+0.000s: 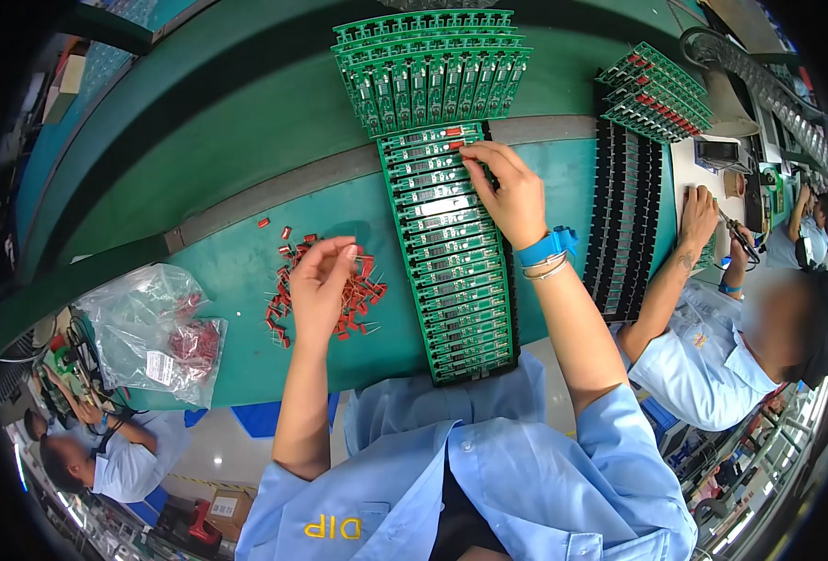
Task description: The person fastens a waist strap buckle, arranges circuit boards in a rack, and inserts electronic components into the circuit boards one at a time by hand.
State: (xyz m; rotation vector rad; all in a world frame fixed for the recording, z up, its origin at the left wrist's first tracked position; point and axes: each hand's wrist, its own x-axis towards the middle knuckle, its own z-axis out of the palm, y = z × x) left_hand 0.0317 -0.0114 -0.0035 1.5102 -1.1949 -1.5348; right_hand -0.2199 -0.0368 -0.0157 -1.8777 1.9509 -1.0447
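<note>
My right hand (506, 187), with a blue band at its wrist, is over the upper end of a long panel of green circuit boards (456, 271). Its thumb and index finger close at a red component (457, 145) near the panel's edge. Another red component (454, 132) lies on the board just above. To the left, my left hand (321, 285) hovers over a pile of loose red components (363, 297) with thin leads. Its thumb and index fingertips are pinched together around something too small to make out.
Stacked green boards (433, 79) stand beyond the panel. A clear plastic bag (157, 332) with red parts lies left. Black racks (627, 215) and more boards (655, 93) are at the right, beside a co-worker (713, 337) holding a tool. Another person (115, 449) works at lower left.
</note>
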